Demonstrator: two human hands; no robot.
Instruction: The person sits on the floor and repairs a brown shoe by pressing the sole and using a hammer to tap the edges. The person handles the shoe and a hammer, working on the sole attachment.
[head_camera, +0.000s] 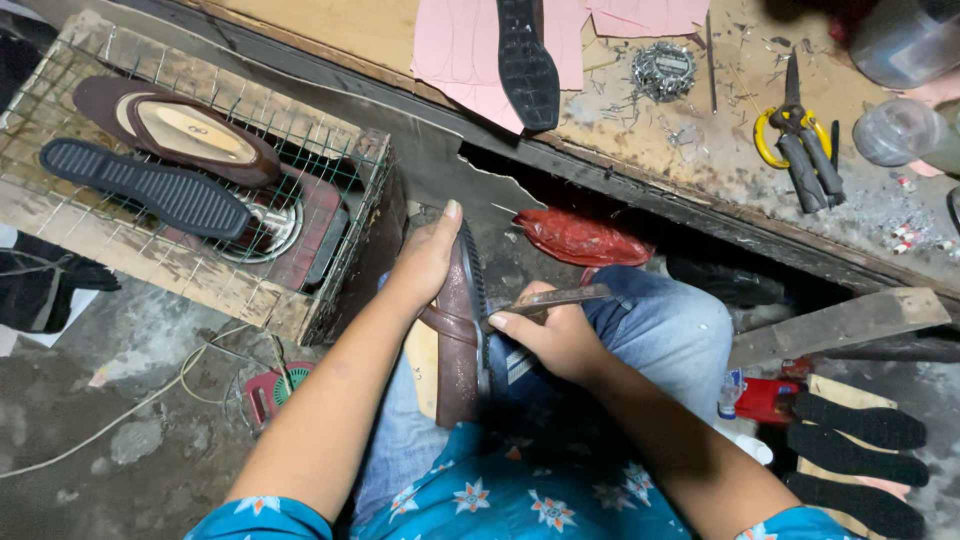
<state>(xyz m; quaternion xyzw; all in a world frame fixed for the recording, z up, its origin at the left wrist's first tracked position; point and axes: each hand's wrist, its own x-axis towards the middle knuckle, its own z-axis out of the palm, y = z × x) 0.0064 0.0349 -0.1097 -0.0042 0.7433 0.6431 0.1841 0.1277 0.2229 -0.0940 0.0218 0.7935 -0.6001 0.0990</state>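
My left hand (425, 262) grips a brown sandal (458, 345) that stands on its edge over my lap, its black ribbed sole (476, 270) facing right. My right hand (555, 335) holds a flat metal blade (560, 297) with its tip laid against the sole's edge. Blue jeans (665, 330) and a blue flowered shirt show beneath both arms.
A wire-topped wooden crate (190, 265) at the left carries a brown insole (180, 130) and a black sole (145, 185). The workbench (690, 150) holds another black sole (527, 65), pink patterns, nails, yellow-handled scissors (790, 135), pliers and jars. More black soles (860, 455) lie at the right.
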